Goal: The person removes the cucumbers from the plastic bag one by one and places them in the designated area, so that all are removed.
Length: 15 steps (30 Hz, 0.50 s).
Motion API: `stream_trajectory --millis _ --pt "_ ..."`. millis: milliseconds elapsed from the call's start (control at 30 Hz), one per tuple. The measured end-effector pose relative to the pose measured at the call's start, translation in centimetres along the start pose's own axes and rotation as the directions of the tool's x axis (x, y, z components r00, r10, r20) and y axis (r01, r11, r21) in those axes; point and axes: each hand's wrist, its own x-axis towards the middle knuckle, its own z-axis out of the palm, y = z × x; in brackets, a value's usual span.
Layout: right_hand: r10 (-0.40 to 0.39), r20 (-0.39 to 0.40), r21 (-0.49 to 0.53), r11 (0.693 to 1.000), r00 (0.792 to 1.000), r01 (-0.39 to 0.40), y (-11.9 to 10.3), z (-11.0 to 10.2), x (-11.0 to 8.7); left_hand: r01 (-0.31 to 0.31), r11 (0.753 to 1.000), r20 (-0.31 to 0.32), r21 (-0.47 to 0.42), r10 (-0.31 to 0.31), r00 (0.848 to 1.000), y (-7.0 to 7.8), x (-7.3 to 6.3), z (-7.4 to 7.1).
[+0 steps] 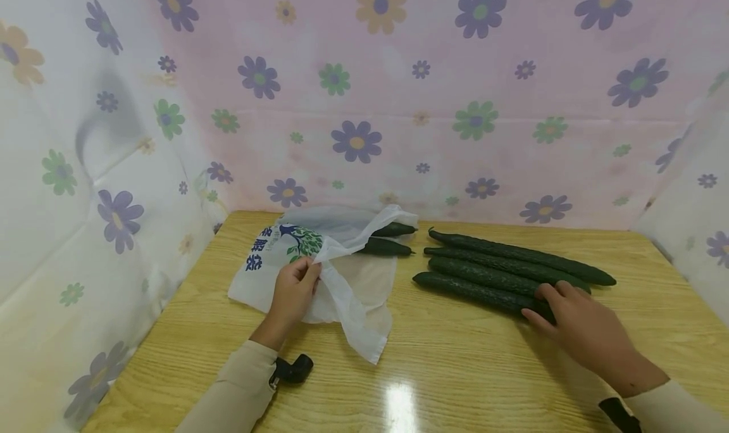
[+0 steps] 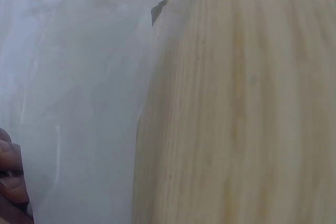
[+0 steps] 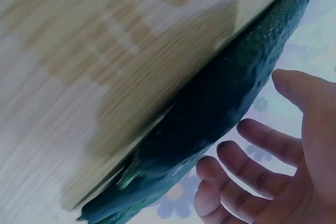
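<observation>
My left hand [image 1: 294, 288] pinches the edge of a white plastic bag [image 1: 350, 306] with blue characters and a green tree print. Inside the bag lie two cucumbers [image 1: 388, 247], their tips poking out at the mouth. In the left wrist view, curled fingers [image 2: 11, 163] show beside the bag [image 2: 84, 108]. On the right, several dark green cucumbers [image 1: 495, 265] lie side by side. My right hand [image 1: 592, 325] is over the right end of the nearest cucumber [image 1: 473, 288], thumb and fingers spread about it. The right wrist view shows loosely bent fingers [image 3: 257, 177] close to the cucumber [image 3: 210, 106].
A wood-grain table [image 1: 455, 376] bears everything. Flower-patterned cloth [image 1: 421, 91] hangs behind it and along both sides. A black wrist mount [image 1: 293, 368] sits on the left sleeve.
</observation>
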Motion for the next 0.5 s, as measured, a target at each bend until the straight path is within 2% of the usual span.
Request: stream_trajectory --millis 267,500 --pt "-0.049 -0.06 0.013 0.999 0.997 0.05 -2.6 0.3 1.6 -0.005 1.0 -0.003 -0.014 0.004 1.0 -0.2 0.0 -0.1" --pt "-0.078 -0.06 0.029 0.996 0.995 0.08 -4.8 0.2 2.7 -0.014 1.0 -0.003 -0.021 0.014 1.0 -0.2 0.1 0.0"
